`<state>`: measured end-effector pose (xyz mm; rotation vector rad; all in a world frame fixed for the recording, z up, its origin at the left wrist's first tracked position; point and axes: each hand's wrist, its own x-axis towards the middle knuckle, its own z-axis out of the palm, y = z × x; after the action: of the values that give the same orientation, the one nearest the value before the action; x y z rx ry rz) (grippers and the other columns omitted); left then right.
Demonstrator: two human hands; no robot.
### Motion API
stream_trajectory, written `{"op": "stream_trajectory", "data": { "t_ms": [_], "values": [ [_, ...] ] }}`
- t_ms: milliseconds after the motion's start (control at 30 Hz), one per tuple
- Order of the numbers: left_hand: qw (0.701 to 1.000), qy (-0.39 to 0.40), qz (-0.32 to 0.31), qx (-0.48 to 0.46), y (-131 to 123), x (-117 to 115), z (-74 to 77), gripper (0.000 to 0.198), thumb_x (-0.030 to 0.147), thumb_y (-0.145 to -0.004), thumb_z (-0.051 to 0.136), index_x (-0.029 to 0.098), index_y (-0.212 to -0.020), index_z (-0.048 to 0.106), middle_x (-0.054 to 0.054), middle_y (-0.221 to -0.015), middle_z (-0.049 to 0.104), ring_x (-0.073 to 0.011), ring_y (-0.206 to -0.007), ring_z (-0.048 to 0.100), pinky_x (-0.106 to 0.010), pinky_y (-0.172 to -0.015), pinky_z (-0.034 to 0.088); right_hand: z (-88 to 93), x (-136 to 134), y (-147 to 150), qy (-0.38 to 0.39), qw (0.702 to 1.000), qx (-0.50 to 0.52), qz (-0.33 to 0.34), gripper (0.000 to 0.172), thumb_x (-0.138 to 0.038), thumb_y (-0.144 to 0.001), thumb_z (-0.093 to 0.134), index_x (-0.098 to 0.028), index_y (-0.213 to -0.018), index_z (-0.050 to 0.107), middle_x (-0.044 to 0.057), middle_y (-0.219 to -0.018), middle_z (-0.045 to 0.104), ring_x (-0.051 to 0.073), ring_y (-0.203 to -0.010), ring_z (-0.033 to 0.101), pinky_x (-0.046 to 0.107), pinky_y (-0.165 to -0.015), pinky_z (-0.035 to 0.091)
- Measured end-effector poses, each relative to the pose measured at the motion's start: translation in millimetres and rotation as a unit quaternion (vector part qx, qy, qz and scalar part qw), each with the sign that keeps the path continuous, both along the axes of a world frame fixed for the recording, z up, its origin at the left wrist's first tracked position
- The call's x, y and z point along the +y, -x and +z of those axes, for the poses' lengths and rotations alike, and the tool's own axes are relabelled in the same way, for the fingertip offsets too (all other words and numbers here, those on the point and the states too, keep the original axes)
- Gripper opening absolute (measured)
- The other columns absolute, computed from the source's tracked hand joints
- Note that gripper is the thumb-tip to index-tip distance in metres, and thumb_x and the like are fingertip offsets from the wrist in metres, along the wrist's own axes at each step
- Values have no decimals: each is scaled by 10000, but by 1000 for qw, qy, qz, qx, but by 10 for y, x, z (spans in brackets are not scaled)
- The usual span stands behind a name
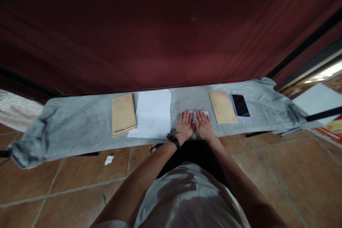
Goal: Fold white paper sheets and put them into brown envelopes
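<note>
Both hands lie flat, side by side, on a small folded white paper [206,113] near the front edge of the cloth-covered surface. My left hand [185,125], with a dark band on its wrist, has its fingers stretched forward and covers the paper's left part. My right hand [204,124] presses on the paper's right part, fingers extended. Much of the paper is hidden under them. To the left rests a stack of white paper sheets [153,114], with a stack of brown envelopes [123,114] beyond it. Right of my hands lies a single brown envelope [223,107].
A phone [241,106] with a dark screen lies right of the single envelope. Grey cloth [77,124] covers the long narrow surface. A dark red panel [171,42] rises directly behind it. On the tiled floor [80,185] lies a crumpled white scrap [109,160].
</note>
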<state>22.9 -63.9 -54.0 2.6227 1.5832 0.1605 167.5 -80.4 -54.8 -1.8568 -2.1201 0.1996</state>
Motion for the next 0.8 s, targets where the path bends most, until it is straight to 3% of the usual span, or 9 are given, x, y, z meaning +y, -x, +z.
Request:
{"op": "stream_trajectory", "data": {
  "t_ms": [233,800],
  "values": [
    [1000,27,4,9,-19,1,25,648,264,-967,330,53,-1576,263,-177,-1648,250,-300,-1548,156,-509,-1256,116,-80,35,64,6,999,-7,52,580,-388,-1064,247,-72,-1524,402,172,-1593,370,247,-1508,289,468,-1228,221],
    [999,-14,26,-30,23,-22,-13,669,477,-1011,352,102,-1563,307,-172,-1647,255,-293,-1538,207,-487,-1252,172,-177,-9,-316,-45,998,-35,-21,585,-414,-1057,309,-86,-1536,379,173,-1584,386,289,-1480,345,476,-1195,269]
  ]
}}
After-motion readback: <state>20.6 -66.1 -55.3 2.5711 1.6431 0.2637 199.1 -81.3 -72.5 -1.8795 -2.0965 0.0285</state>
